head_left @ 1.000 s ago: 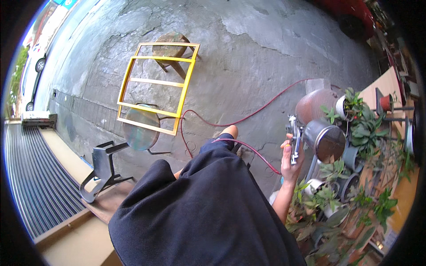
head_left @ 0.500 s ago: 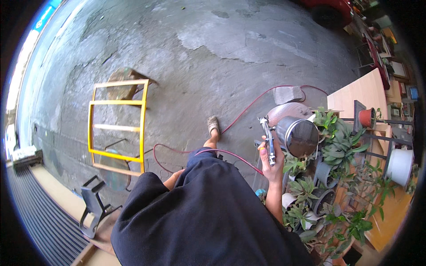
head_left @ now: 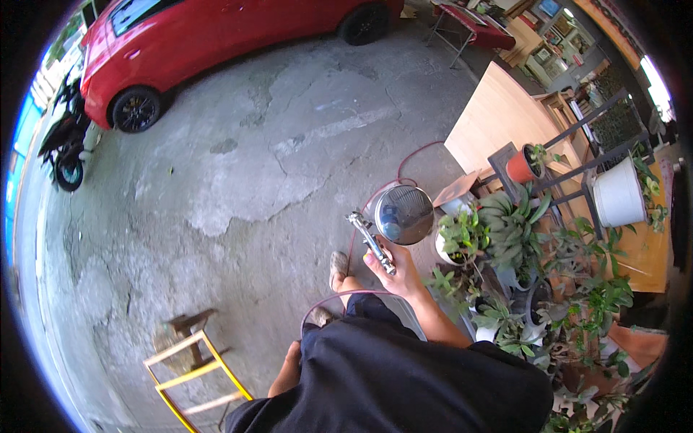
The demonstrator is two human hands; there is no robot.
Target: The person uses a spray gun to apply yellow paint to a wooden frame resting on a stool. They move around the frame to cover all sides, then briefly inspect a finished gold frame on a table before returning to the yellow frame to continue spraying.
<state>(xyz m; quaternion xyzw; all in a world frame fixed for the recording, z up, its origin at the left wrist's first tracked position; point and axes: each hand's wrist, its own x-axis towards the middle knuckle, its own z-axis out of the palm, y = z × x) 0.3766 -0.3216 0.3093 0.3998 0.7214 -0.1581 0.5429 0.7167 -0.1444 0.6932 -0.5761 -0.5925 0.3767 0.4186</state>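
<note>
You're gripping a spray gun (head_left: 375,242) in your right hand (head_left: 395,270), fingers wrapped tight around its handle. Its metal cup (head_left: 403,214) is sitting on top and showing its round lid to the camera, probably because you're carrying the gun upright so the cup doesn't spill. The nozzle end is pointing up and to the left of the cup, away from your body and out over the bare concrete floor (head_left: 238,180).

A reddish air hose (head_left: 339,297) is looping from below the gun across your lap; another stretch of it is curving along the concrete beyond the cup, lying slack.

Your left hand (head_left: 291,359) is hanging low, well below and left of the gun, beside your dark clothing. It's half hidden there, so I cannot tell whether its fingers are curled or loose; it seems to be holding nothing.

Just right of the gun, potted plants (head_left: 505,238) are crowding a dark metal stand, with an orange pot (head_left: 521,166) and a white pot (head_left: 618,193) up on its rails. Behind them a wooden board (head_left: 498,115) is leaning.

Far below and left of the gun, a yellow metal frame (head_left: 195,379) is standing by a small wooden stool (head_left: 184,328). Far above and left of the gun, a red car (head_left: 216,36) is parked, with a motorbike (head_left: 61,144) beside it.
</note>
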